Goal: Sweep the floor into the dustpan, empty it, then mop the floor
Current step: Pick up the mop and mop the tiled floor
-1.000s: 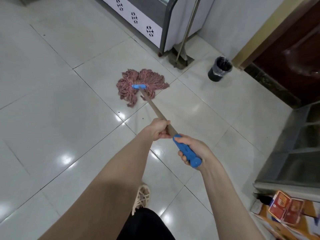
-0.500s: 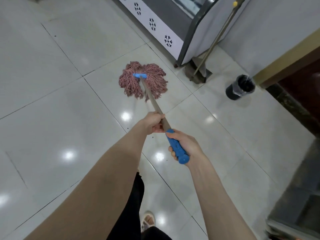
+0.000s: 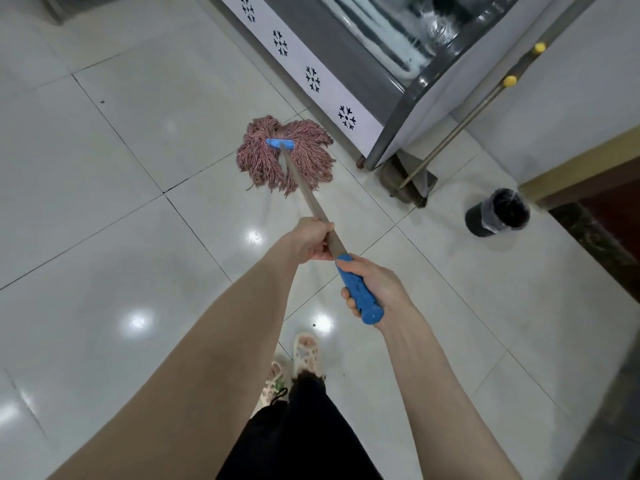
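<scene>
Both hands are on the mop [image 3: 306, 195]. The left hand [image 3: 308, 242] is curled round the bare shaft, and the right hand [image 3: 377, 289] sits just behind it, wrapped round the blue grip [image 3: 360, 296] at the shaft's end, so the two hands nearly touch. The shaft slants forward and down to the mop head [image 3: 259, 161], whose pinkish strands lie spread on the floor [image 3: 104, 202] around a blue clamp [image 3: 280, 143].

The head rests on glossy white tile, across a grout line and near the base of a cabinet [image 3: 346, 84] marked with black snowflake signs. At the cabinet's near corner stands a dark dustpan [image 3: 412, 185] — a long handle [image 3: 460, 128] with a yellow cap rises from it and leans toward the wall; a second yellow cap shows just above. Whether a broom stands with it I cannot tell.

To the right of the dustpan, apart from it, a black bin [image 3: 485, 223] with a clear liner stands on the floor. Below the hands, pale sandals [image 3: 306, 351] and black trousers [image 3: 298, 438] show — the feet well behind the mop head.
</scene>
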`<state>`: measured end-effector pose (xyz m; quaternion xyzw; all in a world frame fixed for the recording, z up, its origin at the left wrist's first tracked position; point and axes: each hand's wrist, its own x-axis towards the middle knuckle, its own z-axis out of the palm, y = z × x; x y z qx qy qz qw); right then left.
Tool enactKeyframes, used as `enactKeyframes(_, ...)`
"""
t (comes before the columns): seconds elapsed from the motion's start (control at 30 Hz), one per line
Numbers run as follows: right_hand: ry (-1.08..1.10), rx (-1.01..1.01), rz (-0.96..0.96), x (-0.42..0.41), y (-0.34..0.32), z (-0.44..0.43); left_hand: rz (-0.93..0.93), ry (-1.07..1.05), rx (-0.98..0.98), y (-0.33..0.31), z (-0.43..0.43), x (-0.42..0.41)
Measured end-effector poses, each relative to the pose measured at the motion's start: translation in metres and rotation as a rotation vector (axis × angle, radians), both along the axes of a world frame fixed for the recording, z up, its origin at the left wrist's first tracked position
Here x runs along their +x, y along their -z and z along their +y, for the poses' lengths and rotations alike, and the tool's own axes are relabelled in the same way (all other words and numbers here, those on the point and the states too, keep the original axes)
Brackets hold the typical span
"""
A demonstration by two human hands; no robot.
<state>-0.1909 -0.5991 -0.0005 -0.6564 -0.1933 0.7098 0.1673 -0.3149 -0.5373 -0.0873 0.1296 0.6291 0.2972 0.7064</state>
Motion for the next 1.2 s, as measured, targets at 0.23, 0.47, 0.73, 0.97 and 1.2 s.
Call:
enactKeyframes(0.23, 0.018, -0.005, 0.025, -0.031, 0.012, 0.106, 0.015, 0.003, -0.004, -0.002, 0.102, -0.032)
enactKeyframes(0.47, 0.021, -0.006, 0.009, -0.053, 0.009, 0.178, 0.025, 0.018, -0.009, -0.002, 0.177, -0.056)
enactKeyframes(0.73, 0.077, 0.013, 0.014, -0.118, 0.015, 0.214, 0.038, 0.076, 0.007, 0.006, 0.221, -0.116)
enactKeyframes(0.97, 0.205, 0.011, 0.048, -0.206, 0.024, 0.177, 0.056, 0.231, -0.027, 0.004, 0.201, -0.195)
enactKeyframes(1.2, 0.324, 0.005, 0.058, -0.241, 0.023, 0.112, 0.024, 0.314, -0.030, 0.006, 0.146, -0.226)
